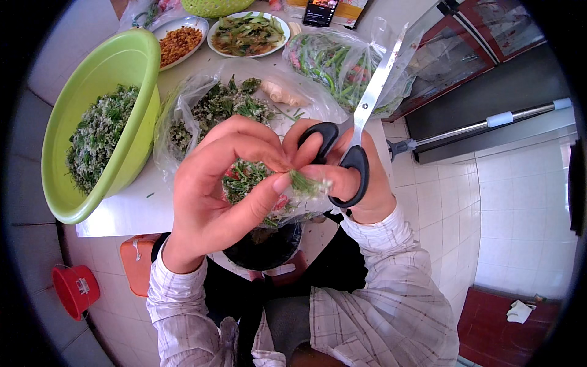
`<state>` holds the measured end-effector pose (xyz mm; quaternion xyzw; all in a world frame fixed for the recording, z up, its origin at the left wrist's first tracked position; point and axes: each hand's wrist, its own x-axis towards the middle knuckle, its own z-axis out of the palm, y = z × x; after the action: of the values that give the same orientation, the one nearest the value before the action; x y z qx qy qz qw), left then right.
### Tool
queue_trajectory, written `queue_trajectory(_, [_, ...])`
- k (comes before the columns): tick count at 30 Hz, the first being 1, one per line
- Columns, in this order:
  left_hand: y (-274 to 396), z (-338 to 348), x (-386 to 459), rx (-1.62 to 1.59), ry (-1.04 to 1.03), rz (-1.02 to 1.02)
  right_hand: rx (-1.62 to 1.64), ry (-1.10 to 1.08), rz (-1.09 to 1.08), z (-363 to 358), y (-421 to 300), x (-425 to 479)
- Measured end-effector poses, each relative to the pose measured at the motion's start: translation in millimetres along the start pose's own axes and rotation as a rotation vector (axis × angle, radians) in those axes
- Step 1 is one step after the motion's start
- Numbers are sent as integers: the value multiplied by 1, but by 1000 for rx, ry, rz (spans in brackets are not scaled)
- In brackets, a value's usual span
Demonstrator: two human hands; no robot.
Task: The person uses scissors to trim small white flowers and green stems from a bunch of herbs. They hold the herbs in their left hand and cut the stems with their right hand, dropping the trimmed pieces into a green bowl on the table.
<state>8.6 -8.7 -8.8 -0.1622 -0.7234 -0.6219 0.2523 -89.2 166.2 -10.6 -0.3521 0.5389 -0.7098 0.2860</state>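
Between the thumb and forefinger of my left hand (220,183) is a small green sprig (305,183) with pale blossoms at its tip. My right hand (367,183) has its thumb and fingers through the black handles of a pair of scissors (366,103), whose metal blades point up and away. The right fingertips meet the left ones at the sprig. Below my hands lies a plastic bag of cut greens (243,181), partly hidden by them. Beyond, an opened clear plastic bag (316,94) holds more flowering greens (220,103) and a ginger root (282,93).
A tilted green basin (149,55) of flowering greens stands at the left of the table (119,218). Behind are a plate of cooked greens (250,34), a plate of orange-brown food (181,43), bagged green peppers (330,64) and a phone (319,11). A black bin (268,247) sits below.
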Motion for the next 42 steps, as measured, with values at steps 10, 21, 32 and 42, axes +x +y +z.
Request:
queue_trajectory(10, [7,0,-4,-242,141,-245,-94,156,-120,6,-15,-1])
queue_trajectory(21, [8,3,-5,-230,82,-217,-227,104,-281,3,-7,-6])
queue_trajectory(32, [8,4,-4,-109,66,-116,-250,75,-326,-2,-7,-8])
queue_trajectory(42, [9,4,-5,-92,57,-154,-157,103,-235,1,-7,-9])
